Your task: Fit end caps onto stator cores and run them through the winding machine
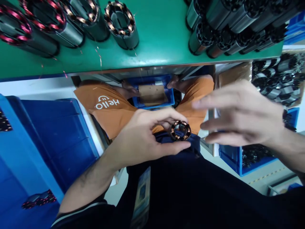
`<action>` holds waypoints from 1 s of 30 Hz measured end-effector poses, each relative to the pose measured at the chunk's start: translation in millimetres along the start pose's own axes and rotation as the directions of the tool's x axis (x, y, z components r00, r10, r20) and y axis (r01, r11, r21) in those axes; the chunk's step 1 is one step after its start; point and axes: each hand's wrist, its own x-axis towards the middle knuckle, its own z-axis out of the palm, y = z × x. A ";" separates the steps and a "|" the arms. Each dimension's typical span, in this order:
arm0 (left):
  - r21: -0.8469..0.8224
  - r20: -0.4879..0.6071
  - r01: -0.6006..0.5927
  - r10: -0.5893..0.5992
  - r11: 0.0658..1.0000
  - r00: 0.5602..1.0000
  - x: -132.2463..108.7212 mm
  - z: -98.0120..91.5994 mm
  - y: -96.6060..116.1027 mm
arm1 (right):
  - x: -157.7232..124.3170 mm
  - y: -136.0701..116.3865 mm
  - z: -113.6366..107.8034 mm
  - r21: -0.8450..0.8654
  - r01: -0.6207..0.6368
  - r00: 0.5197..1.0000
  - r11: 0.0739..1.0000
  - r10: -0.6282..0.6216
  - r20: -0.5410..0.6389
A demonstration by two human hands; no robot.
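Grips a copper-wound core (180,130) in the left hand (145,133), closed just to the core's width, with thumb on the near side and index finger curled round the far side. Keeps it over the lap, in front of the dark shirt, wound end up to view. Holds the right hand (245,114) off to the right, apart from the core, blurred, fingers loosely spread and pointing towards it; grips nothing visible there.

On the floor between the feet: a small blue bin (170,97), with a piece of cardboard (152,93) in it. At the right, beside the table: a cardboard box (234,76), heaped with bare metal cores (278,79), tumbled at all angles. Below that, partly behind the right hand: another blue bin (228,157), holding a mass of small dark pieces (257,156), too unclear to name. At the left: a large blue container (54,127), with a few reddish-wound cores (39,198) low by its near side; cannot tell in which compartment.

On the green table (162,35): four upright wound cores (127,39) at left, two with magenta wire, and a tight group of dark-ended cylinders (221,31) at right.
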 end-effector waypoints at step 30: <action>0.737 -0.180 -0.258 0.549 0.625 0.816 -11.6 16.3 -10.2 | -20.0 17.2 19.0 0.122 -0.416 0.884 0.901 0.368 0.288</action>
